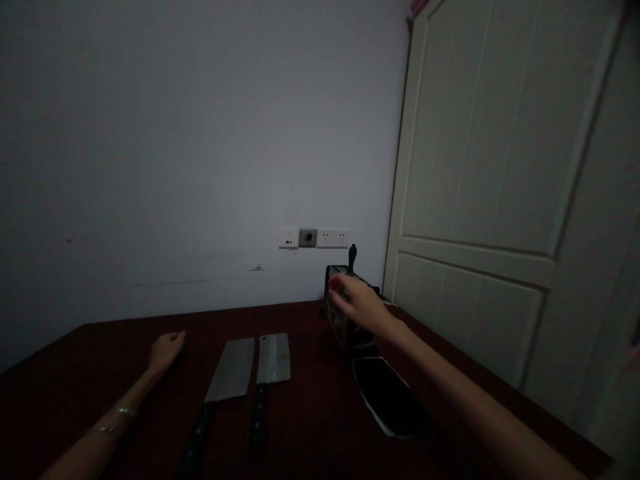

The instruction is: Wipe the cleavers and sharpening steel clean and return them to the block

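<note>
My left hand [167, 351] rests on the dark red table at the left, its fingers curled into a loose fist with nothing visible in it. My right hand [359, 302] is raised at the dark knife block [338, 321], partly covering it. Its fingers are bent, with a gap between them and the thumb, and I see nothing held. A black handle [353, 257] sticks up from the block. Between my hands lie a wide cleaver [233, 368] and a smaller cleaver [275, 359], side by side, black handles towards me.
A dark flat piece with a pale edge [390, 397] lies in front of the block, under my right forearm. The table [315, 427] meets a pale wall with sockets [332, 239]. A white panelled door [470, 160] stands close on the right. The light is dim.
</note>
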Available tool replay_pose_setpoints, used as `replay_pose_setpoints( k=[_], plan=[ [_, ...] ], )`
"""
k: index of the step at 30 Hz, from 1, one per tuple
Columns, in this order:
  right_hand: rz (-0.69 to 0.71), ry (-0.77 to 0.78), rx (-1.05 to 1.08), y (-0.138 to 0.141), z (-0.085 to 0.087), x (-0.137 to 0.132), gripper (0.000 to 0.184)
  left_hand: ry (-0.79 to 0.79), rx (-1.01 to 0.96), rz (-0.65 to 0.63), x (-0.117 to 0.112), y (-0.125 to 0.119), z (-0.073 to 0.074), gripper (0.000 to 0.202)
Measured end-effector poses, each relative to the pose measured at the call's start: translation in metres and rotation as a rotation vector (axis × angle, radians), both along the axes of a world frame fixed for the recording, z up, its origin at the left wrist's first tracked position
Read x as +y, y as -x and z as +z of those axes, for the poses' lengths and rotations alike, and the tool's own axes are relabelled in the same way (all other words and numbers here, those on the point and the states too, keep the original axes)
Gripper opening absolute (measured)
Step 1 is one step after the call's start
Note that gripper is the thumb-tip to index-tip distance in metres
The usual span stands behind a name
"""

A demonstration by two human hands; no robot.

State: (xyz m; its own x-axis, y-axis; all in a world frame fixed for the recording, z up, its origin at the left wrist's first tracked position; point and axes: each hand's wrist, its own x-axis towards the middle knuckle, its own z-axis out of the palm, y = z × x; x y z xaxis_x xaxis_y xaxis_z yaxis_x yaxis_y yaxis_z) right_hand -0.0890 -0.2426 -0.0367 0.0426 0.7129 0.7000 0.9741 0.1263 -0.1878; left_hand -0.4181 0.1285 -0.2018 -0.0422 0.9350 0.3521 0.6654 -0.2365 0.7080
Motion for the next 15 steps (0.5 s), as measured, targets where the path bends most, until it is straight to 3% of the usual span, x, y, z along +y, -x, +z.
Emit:
replay_pose_setpoints(
  k=[3, 6, 11, 15],
  plan=[
    [-0.207, -0.185, 0.133, -0.046, 0.029, 0.022, 0.028, 0.046, 0.012, -0.06, -0.004, 0.002, -0.002, 0.025],
    [-0.355, -0.247, 0.247, -0.089, 0.043, 0.046, 0.038, 0.069, 0.016, -0.098, -0.008, 0.003, -0.003, 0.027],
    [-0.51, -0.131, 0.417, -0.128, 0.033, 0.078, 0.05, 0.067, 0.004, -0.092, -0.011, 0.004, -0.001, 0.027],
    [-0.528, -0.043, 0.459, -0.137, 0.02, 0.094, 0.036, 0.029, -0.007, -0.067, -0.012, 0.003, -0.001, 0.025]
  ],
)
